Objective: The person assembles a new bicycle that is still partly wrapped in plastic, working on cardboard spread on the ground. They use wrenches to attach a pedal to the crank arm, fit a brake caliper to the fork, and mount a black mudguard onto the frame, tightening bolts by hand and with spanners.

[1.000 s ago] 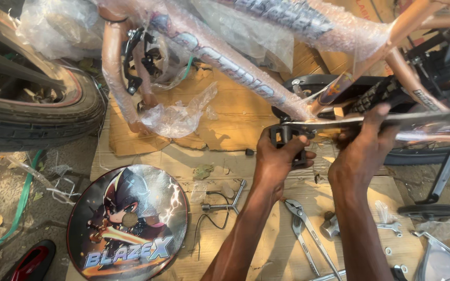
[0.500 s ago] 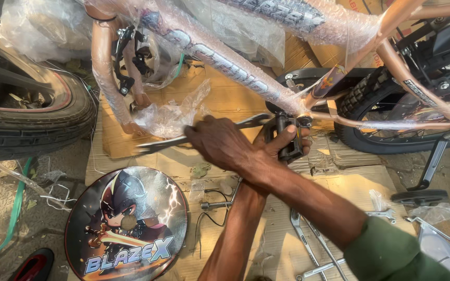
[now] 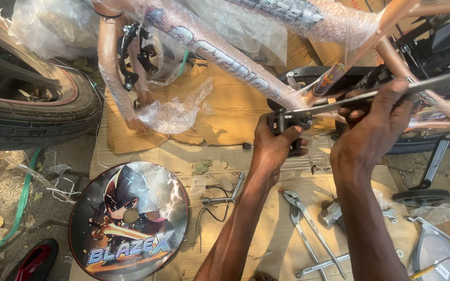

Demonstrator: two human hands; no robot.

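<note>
Flattened cardboard (image 3: pixel 225 112) covers the ground beneath a copper-coloured bicycle frame (image 3: pixel 235 73) wrapped in bubble film. At the frame's bottom junction, toward three o'clock in the head view, sits the black pedal (image 3: pixel 286 125) on its crank arm (image 3: pixel 329 106). The left hand (image 3: pixel 274 148) has its fingers wrapped tight around the pedal; the right hand (image 3: pixel 371 135) has its fingers closed over a long metal wrench (image 3: pixel 428 83) laid along the crank. The step appears to be tightening the pedal; the next move likely needs a steady pull while the pedal is braced. Pliers (image 3: pixel 308 224) lie at six o'clock, a round printed wheel cover (image 3: pixel 128 224) at eight.
</note>
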